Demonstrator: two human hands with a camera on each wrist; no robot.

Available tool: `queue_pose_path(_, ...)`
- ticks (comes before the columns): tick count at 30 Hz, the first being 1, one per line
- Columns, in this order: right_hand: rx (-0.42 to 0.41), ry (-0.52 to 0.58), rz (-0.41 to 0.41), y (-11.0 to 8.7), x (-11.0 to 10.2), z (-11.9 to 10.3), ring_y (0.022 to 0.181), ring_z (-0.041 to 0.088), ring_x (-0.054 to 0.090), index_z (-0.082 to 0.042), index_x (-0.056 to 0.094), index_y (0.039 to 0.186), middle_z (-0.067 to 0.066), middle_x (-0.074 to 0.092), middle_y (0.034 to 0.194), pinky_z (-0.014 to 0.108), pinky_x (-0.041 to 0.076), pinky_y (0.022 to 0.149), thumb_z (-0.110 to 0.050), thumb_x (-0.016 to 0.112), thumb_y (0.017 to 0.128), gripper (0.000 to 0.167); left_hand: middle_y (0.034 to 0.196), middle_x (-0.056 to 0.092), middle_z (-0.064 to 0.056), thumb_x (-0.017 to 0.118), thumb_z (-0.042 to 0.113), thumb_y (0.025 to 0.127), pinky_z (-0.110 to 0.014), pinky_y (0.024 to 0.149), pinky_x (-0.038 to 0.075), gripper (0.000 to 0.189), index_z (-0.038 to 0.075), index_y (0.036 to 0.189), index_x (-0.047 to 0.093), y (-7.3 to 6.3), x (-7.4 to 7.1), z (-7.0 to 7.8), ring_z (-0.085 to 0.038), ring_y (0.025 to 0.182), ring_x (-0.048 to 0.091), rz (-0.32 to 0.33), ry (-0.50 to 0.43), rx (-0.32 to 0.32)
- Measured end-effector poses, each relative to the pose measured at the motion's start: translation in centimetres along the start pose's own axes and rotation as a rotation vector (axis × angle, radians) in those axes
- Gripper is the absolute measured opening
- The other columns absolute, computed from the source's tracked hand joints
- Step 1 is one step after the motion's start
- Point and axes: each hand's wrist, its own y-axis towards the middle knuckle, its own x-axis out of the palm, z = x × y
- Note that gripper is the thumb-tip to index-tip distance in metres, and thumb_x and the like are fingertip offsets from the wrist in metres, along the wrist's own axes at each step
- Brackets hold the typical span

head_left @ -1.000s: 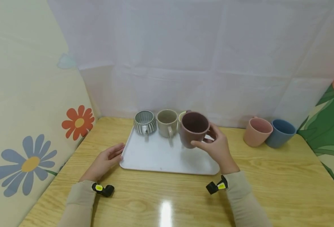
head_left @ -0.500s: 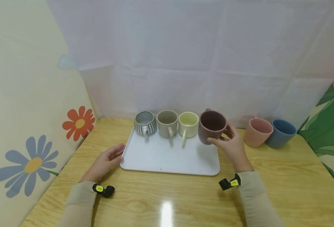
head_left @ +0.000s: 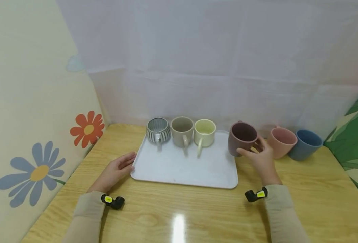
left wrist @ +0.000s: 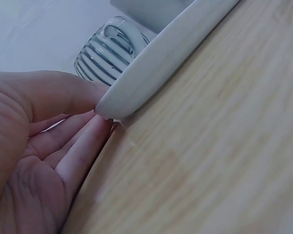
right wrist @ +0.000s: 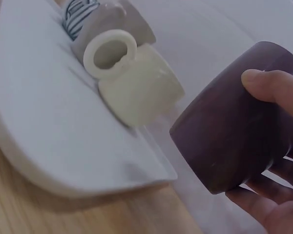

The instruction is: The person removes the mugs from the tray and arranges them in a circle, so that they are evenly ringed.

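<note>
My right hand holds a dark purple mug by its side, thumb on the near face and fingers around the far side. This mug is just beyond the right edge of a white tray; whether its base touches the table is hard to tell. My left hand pinches the tray's left rim, thumb above and fingers low against the edge in the left wrist view. Along the tray's back stand a striped cup, a grey-beige mug and a pale yellow mug, handles toward me.
Right of my right hand, a pink mug stands beside a blue mug on the wooden table. A white cloth hangs behind the table. Flower-patterned panels close off both sides.
My right hand has carried the purple mug rightward, from in front of the yellow mug to past the tray's right edge, and somewhat lower. My left hand has stayed at the tray.
</note>
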Motion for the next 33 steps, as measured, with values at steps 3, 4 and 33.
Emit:
queue_pose_path(3, 0.012, -0.009, 0.007, -0.1, -0.5, 0.6, 0.138, 0.029, 0.048, -0.014, 0.045, 0.154, 0.011, 0.05, 0.15, 0.039, 0.048, 0.107, -0.025, 0.09, 0.079, 0.088, 0.157, 0.039, -0.023, 0.063, 0.015, 0.102, -0.007, 0.096, 0.042, 0.065, -0.003, 0.156, 0.032, 0.0, -0.1, 0.1, -0.038, 0.142, 0.039, -0.003, 0.005, -0.01)
queue_pose_path(4, 0.011, -0.015, 0.009, -0.1, -0.7, 0.7, 0.138, 0.029, 0.048, -0.014, 0.045, 0.154, 0.011, 0.05, 0.15, 0.038, 0.047, 0.107, -0.025, 0.09, 0.08, 0.087, 0.157, 0.039, -0.023, 0.063, 0.015, 0.102, -0.007, 0.096, 0.042, 0.065, -0.003, 0.156, 0.032, -0.1, -0.1, 0.2, -0.039, 0.142, 0.039, -0.002, 0.008, -0.015)
queue_pose_path(33, 0.076, -0.038, 0.092, -0.3, -2.9, 3.0, 0.135, 0.027, 0.049, -0.009, 0.046, 0.153, 0.015, 0.053, 0.148, 0.041, 0.041, 0.113, -0.017, 0.089, 0.08, 0.085, 0.158, 0.038, -0.023, 0.063, 0.013, 0.102, -0.01, 0.096, 0.044, 0.065, -0.003, 0.157, 0.031, 0.1, -0.1, 0.0, -0.038, 0.144, 0.035, -0.006, -0.005, -0.007)
